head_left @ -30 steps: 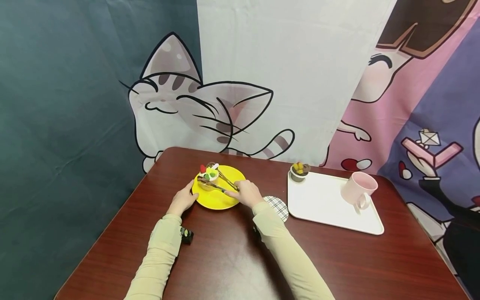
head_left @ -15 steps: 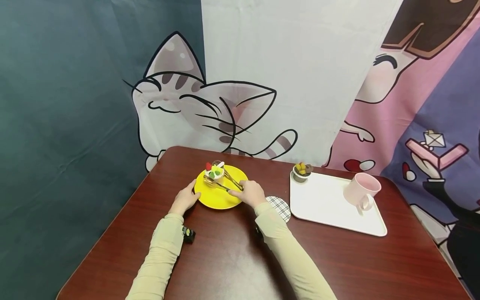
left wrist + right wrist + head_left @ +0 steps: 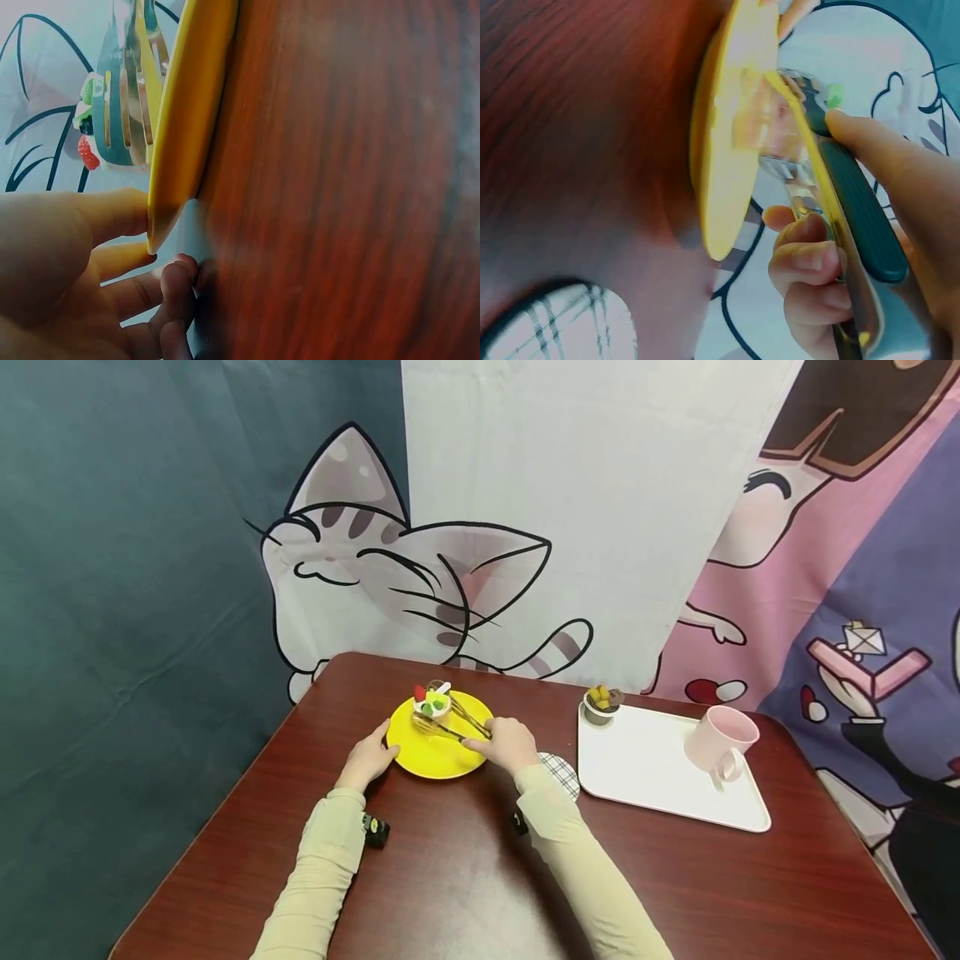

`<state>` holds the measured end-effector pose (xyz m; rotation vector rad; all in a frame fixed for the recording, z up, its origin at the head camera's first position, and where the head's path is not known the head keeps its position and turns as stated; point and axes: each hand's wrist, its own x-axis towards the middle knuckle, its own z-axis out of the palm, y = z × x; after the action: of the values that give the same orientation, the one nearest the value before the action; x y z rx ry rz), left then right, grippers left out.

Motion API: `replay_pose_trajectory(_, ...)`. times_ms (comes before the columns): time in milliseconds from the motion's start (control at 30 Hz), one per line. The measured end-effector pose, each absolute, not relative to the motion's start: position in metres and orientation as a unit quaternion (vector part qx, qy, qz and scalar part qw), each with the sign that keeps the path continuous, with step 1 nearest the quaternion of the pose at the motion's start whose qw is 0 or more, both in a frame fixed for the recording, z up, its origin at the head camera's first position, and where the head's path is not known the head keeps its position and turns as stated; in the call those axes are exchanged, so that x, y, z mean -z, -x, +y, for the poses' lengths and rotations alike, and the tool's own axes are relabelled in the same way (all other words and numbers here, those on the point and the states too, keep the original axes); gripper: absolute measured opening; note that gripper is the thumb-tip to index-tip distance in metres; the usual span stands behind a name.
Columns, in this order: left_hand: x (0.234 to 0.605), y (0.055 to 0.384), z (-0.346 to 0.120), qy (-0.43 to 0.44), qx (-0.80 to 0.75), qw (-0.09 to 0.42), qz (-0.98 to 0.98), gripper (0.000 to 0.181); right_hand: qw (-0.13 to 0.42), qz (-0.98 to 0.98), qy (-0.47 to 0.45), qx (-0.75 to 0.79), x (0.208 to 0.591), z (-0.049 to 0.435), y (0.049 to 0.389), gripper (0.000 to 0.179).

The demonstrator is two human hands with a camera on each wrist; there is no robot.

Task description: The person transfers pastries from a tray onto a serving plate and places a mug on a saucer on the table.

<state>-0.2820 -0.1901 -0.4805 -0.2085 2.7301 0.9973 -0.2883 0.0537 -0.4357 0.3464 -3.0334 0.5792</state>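
A small dessert cup (image 3: 432, 706), topped with a strawberry and green and white pieces, is over the yellow plate (image 3: 427, 763). My left hand (image 3: 367, 757) holds the plate's left rim, thumb at the upper side and fingertips at the edge below. My right hand (image 3: 512, 745) grips a pair of tongs (image 3: 862, 210) with dark green grip panels. Their slotted heads lie on either side of the cup, and one head (image 3: 120, 112) partly hides it in the left wrist view.
Right of the plate lies a round checked coaster (image 3: 561, 774), partly behind the right wrist. Beyond it a white tray (image 3: 637, 760) bears a second dessert cup (image 3: 600, 705) at its far left corner and a pink mug (image 3: 720, 739). A printed cloth (image 3: 480, 460) hangs behind the table.
The tongs and the dessert cup have shifted slightly right over the plate, along with my right hand. My left hand keeps its place at the plate's rim.
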Motion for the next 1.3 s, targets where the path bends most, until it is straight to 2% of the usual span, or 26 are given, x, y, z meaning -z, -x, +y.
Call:
replay_pose_trajectory(233, 0.478, 0.284, -0.188, 0.07, -0.336, 0.112, 0.932, 0.064, 0.019, -0.975, -0.113, -0.191, 0.43, 0.064, 0.287, 0.052)
replay_pose_trajectory(567, 0.48, 0.285, -0.188, 0.07, -0.334, 0.109, 0.934, 0.064, 0.019, -0.971, -0.113, -0.21, 0.43, 0.082, 0.276, 0.036)
replay_pose_trajectory(1300, 0.482, 0.28, -0.189, 0.078, -0.338, 0.105, 0.932, 0.064, 0.04, -0.96, -0.074, -0.268, 0.431, 0.136, 0.262, 0.037)
